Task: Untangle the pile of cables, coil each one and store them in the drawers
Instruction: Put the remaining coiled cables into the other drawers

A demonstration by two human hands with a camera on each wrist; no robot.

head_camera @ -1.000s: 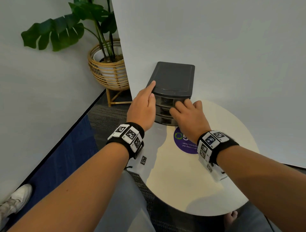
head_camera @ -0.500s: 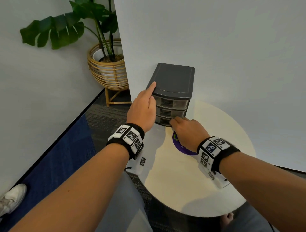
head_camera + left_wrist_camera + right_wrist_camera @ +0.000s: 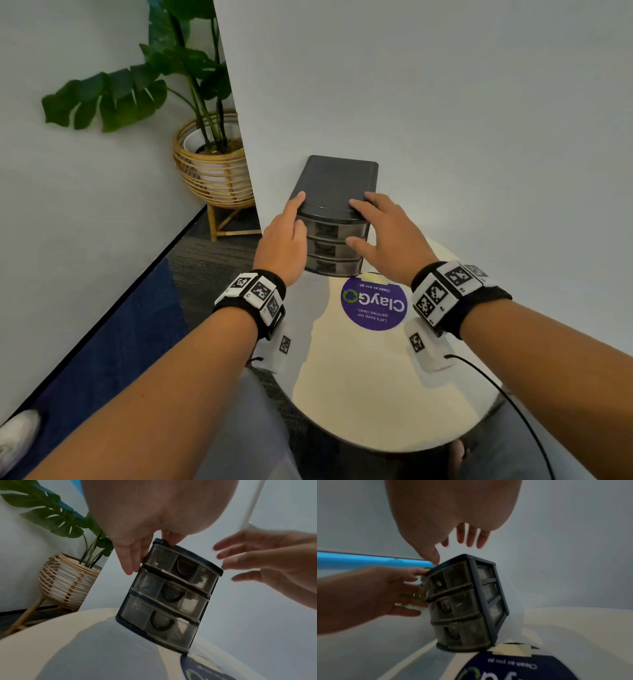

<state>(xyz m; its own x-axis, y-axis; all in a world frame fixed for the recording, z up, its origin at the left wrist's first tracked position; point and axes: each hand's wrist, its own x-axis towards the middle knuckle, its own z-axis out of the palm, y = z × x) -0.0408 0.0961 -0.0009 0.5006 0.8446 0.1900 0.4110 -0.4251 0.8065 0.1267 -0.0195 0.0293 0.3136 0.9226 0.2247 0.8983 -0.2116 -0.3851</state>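
Head view: three-drawer organiser [image 3: 337, 219] at the far edge of the round table [image 3: 359, 394], back against the white partition [image 3: 428, 102]. All three drawers shut. No cables on the tabletop; any stored ones presumably inside. Left hand [image 3: 284, 245] on the front left corner, index finger extended onto the lid, remaining fingers relaxed along the side. Right hand [image 3: 390, 240] spread above the front right corner, fingertips at the lid edge, nothing grasped. For a final check: press each drawer front flush while bracing the lid, without tipping the unit.

Left wrist view: drawer handles [image 3: 170, 596] dark and curved, fronts smoky and translucent; contents indistinct. Left fingers [image 3: 130, 561] straight against the upper side.

Right wrist view: blurred; contact of the right fingertips [image 3: 471, 538] with the lid not certain. Purple sticker [image 3: 513, 666] directly in front of the base.

Clearance: none behind. Table rim close on the left, potted plant [image 3: 212, 164] on the floor beyond. Open tabletop toward the body.
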